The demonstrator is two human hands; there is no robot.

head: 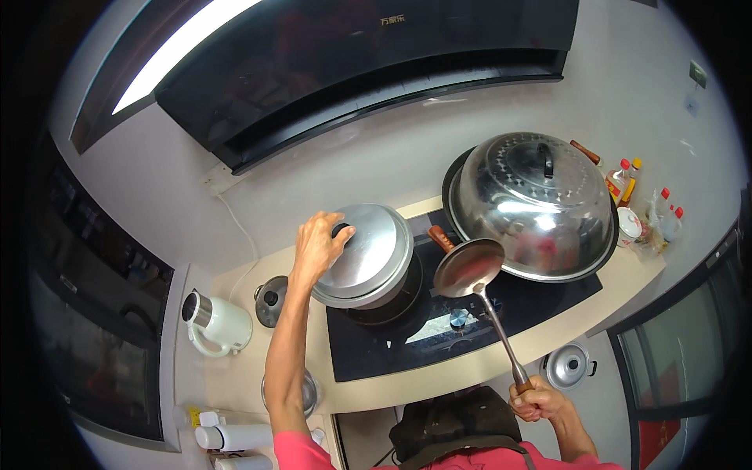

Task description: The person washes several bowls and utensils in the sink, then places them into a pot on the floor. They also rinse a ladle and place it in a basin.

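My left hand (320, 244) is closed around the black knob (342, 230) of an aluminium lid (370, 249). That lid sits on a metal pot (376, 302) at the left side of the black glass cooktop (376, 358). My right hand (537, 400) grips the wooden end of a long-handled metal ladle (499, 320). The ladle's bowl (470, 267) hovers over the middle of the cooktop. Behind it a domed steel lid (529, 217) covers a large wok (449, 194), with a wooden handle (440, 238) showing in front.
A white kettle (226, 326) and a small glass lid (272, 302) stand left on the counter. Bottles (617, 179) and a white lidded jar (628, 226) are at the right. A lidded pot (568, 365) is low at the right. The range hood (376, 64) hangs above.
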